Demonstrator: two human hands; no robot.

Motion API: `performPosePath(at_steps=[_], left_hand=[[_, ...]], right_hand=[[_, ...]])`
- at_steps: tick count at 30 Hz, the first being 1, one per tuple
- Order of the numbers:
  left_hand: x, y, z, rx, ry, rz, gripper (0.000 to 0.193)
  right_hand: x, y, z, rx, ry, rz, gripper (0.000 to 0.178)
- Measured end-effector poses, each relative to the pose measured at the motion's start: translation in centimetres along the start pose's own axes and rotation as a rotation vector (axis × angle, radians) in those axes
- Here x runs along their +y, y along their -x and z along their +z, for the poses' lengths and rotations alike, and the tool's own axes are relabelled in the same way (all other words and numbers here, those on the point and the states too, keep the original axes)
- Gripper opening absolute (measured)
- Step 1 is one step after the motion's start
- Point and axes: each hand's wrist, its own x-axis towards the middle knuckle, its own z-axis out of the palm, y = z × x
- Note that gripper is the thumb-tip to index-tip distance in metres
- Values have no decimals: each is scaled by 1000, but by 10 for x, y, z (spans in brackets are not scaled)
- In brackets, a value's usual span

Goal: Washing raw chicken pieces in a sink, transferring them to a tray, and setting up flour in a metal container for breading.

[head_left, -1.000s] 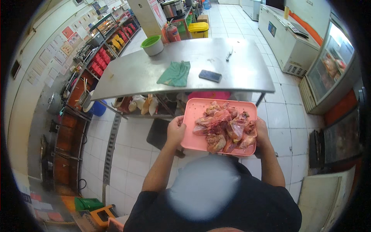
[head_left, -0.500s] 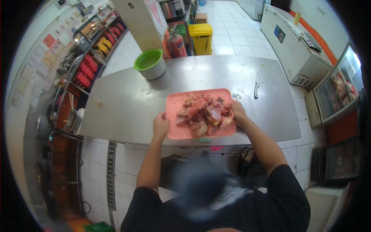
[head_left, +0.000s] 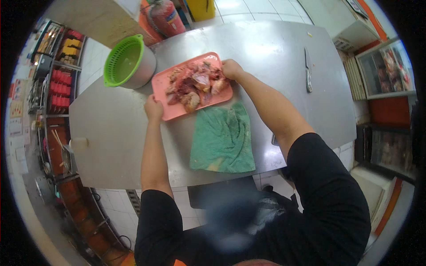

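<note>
A pink tray point(head_left: 164, 103) heaped with raw meat pieces point(head_left: 195, 84), which look like cut chicken, is gripped at both ends. My left hand point(head_left: 154, 107) closes on its left edge, low near the corner. At the right end, my right hand point(head_left: 231, 69) holds the rim with the fingers partly hidden. The tray tilts, its right side farther away than its left. Just nearer to me, a crumpled green cloth point(head_left: 222, 137) lies on the steel table. Beyond the tray's left side stands a white tub with a green strainer basket point(head_left: 120, 62) in it.
A knife point(head_left: 308, 73) lies on the right part of the steel table point(head_left: 115, 146). Past the far edge are a red fire extinguisher point(head_left: 165, 18) and a yellow bin point(head_left: 200, 8). A glass-fronted cabinet point(head_left: 385, 68) stands at the right, shelving point(head_left: 62, 88) at the left.
Both hands have carried the tray away from me and leftward, close to the tub. The green cloth, mostly hidden before, now shows. The view has shifted closer over the table.
</note>
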Motion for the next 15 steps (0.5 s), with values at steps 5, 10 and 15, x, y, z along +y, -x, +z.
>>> performPosePath(at_steps=[5,10,15], left_hand=[[10,45,-53,129,-73,-114,41],[100,102,-80,-33,629,-125,39],[144,175,-69,-408,6,361,47]], right_hand=[[-31,93,-45,-139,-596,84,43],[34,262,-209,-57,-1210,-26,56],[51,487,-340,686,-865,-12,73]])
